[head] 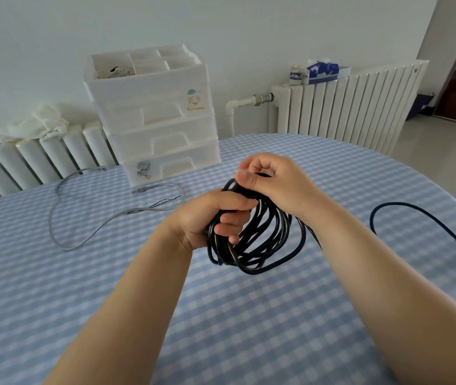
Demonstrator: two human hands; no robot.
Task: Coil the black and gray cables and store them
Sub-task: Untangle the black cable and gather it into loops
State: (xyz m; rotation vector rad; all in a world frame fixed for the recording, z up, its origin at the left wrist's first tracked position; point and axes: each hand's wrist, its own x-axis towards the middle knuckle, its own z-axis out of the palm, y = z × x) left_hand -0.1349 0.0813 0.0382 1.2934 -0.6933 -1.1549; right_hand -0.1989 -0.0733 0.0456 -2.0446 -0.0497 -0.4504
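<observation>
The black cable (263, 245) hangs as a bundle of several loops above the checked tablecloth. My left hand (215, 218) grips the left side of the bundle, fingers curled through the loops. My right hand (268, 179) pinches a strand at the top of the coil. The cable's loose end (427, 218) trails across the cloth to the right and ends in a plug near the table edge. The gray cable (88, 220) lies uncoiled on the cloth at the left, with its plug beside the drawer unit.
A white plastic drawer unit (163, 126) with an open compartment tray on top stands at the table's far edge. Radiators (343, 107) line the wall behind; a tissue box (322, 70) sits on the right one, cloths on the left. The blue checked tablecloth (249, 329) covers the round table.
</observation>
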